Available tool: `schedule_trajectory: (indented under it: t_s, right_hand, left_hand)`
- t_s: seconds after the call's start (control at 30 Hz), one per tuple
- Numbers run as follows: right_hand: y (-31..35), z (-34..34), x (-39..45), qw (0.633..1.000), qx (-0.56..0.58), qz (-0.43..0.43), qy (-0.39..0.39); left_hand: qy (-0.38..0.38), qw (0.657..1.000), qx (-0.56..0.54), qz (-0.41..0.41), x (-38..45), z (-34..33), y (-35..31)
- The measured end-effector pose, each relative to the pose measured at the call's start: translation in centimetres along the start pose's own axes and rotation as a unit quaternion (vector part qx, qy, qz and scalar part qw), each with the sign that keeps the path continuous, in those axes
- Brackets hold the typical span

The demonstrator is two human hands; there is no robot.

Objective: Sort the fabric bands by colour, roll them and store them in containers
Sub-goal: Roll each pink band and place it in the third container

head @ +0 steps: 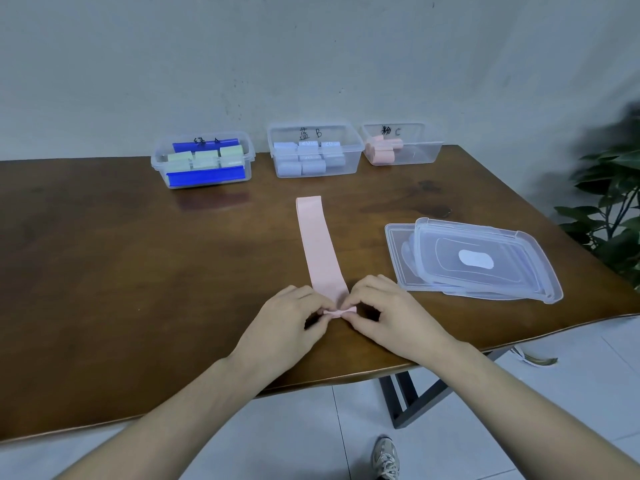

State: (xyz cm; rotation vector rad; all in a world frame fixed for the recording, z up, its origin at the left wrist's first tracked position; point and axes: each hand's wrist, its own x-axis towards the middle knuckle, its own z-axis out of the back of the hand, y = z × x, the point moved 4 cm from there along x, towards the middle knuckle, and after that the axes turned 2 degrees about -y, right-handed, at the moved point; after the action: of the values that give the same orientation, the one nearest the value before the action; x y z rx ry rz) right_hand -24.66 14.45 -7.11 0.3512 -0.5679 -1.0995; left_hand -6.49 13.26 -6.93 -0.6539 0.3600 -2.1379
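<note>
At lower centre, the left hand (290,315) and right hand (381,308) pinch the rolled near end of a pink band (318,244) lying flat up the wooden table (104,271). Three clear containers (316,148) line the upper centre, holding green, blue and pink rolls; stacked lids (478,259) lie at right.

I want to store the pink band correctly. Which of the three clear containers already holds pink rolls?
The rightmost clear plastic container by the wall, marked C. It holds pink rolls; the other two hold green and blue ones.
</note>
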Motion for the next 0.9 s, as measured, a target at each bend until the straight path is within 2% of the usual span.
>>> schedule_trajectory:
  t_s: [0.3, 0.53, 0.73, 0.9]
  right_hand:
    - [-0.3, 0.1, -0.1, 0.999, -0.023, 0.011, 0.024]
    - [-0.3, 0.0, 0.8, 0.999, -0.026, 0.015, 0.021]
    - [-0.5, -0.1, 1.1, 0.999, -0.032, 0.002, 0.004]
    - [-0.5, 0.0, 1.3, 0.999, -0.029, 0.025, 0.002]
  left_hand:
    - [0.018, 0.999, 0.035, -0.016, 0.3, 0.1, 0.0]
    - [0.004, 1.0, 0.006, 0.002, 0.5, 0.1, 0.5]
    - [0.017, 0.998, 0.05, -0.026, 0.8, 0.0, 0.5]
    - [0.023, 0.998, 0.044, -0.023, 1.2, 0.2, 0.8]
